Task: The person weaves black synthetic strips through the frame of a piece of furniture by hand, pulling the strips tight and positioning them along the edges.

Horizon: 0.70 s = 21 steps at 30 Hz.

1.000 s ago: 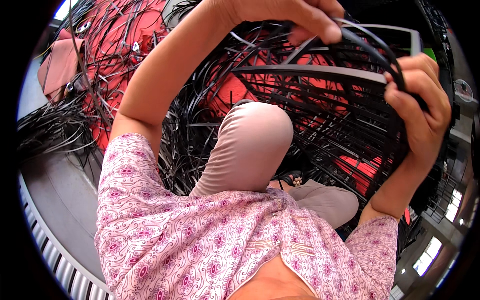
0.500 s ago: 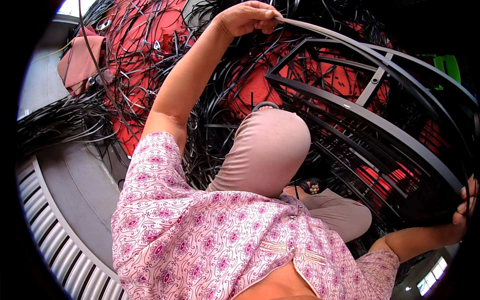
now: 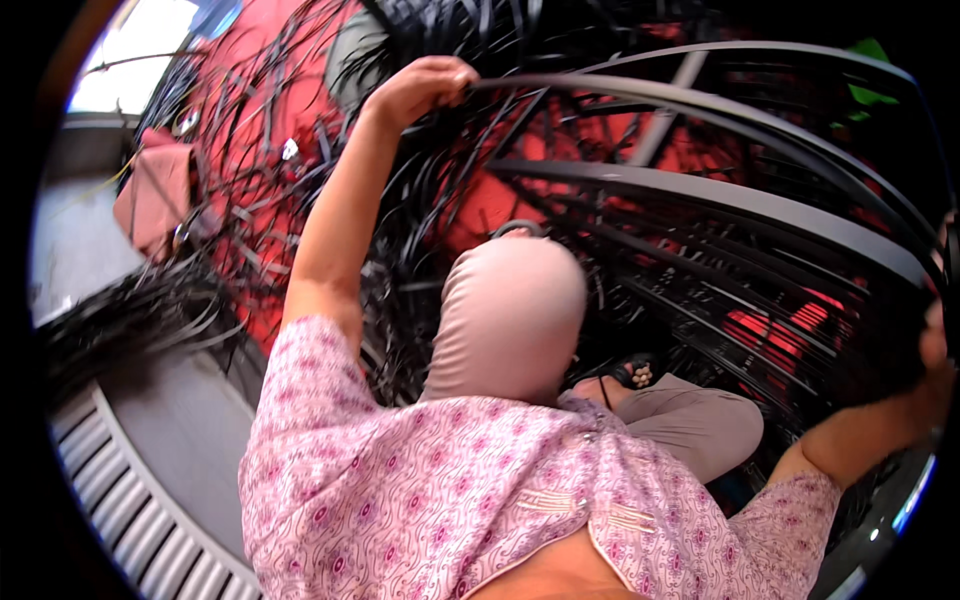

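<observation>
A long flat plastic strip (image 3: 640, 90), dark grey, bows across the upper right of the head view. Its near-left end is pinched between the fingers of my left hand (image 3: 425, 88), which is raised with the arm stretched out. My right hand (image 3: 934, 335) is at the far right rim, beside the corner of a dark metal frame (image 3: 750, 205). Its fingers are blurred and partly cut off, so its grip on the strip is unclear. Many thin black strips (image 3: 680, 270) run across the frame in rows below its grey top bar.
Loose black strips (image 3: 400, 230) lie tangled over a red sheet (image 3: 285, 85). A pinkish cloth (image 3: 157, 195) hangs at the left, above a bundle of black strips (image 3: 130, 320). Slatted grey metal (image 3: 140, 500) stands at lower left. My bent knee (image 3: 510, 310) rises beside the frame.
My left hand has moved left and slightly down, drawing the strip's end with it. My right hand has shifted up along the right rim. The whole view has turned a little.
</observation>
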Each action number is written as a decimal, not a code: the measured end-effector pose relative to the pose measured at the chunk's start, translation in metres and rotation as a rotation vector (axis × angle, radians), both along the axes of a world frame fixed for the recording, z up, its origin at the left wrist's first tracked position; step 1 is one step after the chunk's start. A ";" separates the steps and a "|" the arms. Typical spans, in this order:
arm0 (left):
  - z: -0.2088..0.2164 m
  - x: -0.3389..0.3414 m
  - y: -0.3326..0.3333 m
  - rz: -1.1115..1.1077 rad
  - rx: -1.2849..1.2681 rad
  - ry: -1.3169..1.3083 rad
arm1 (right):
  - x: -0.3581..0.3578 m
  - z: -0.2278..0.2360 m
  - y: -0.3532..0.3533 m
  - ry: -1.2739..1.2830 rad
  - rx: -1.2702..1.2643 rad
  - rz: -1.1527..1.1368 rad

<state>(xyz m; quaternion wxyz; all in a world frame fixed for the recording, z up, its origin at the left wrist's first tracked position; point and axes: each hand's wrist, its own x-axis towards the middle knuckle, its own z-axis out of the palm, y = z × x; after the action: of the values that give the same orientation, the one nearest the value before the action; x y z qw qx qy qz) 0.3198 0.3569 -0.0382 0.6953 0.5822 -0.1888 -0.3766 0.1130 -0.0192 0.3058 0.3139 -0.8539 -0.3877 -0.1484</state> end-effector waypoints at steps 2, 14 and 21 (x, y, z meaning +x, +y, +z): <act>-0.010 -0.003 0.000 0.148 0.114 -0.123 | 0.006 0.014 0.003 -0.020 -0.094 -0.022; 0.116 -0.139 -0.032 0.522 0.108 -0.849 | 0.099 -0.090 0.121 0.062 -0.130 -0.017; 0.090 -0.143 -0.055 0.679 -0.197 -0.344 | 0.107 -0.149 0.161 0.009 -0.287 -0.221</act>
<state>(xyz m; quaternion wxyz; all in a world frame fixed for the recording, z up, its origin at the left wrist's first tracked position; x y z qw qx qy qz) 0.1763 0.3018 0.0514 0.7911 0.5967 -0.1346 -0.0019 0.2200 0.1420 0.1570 0.1721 -0.9280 -0.3073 -0.1214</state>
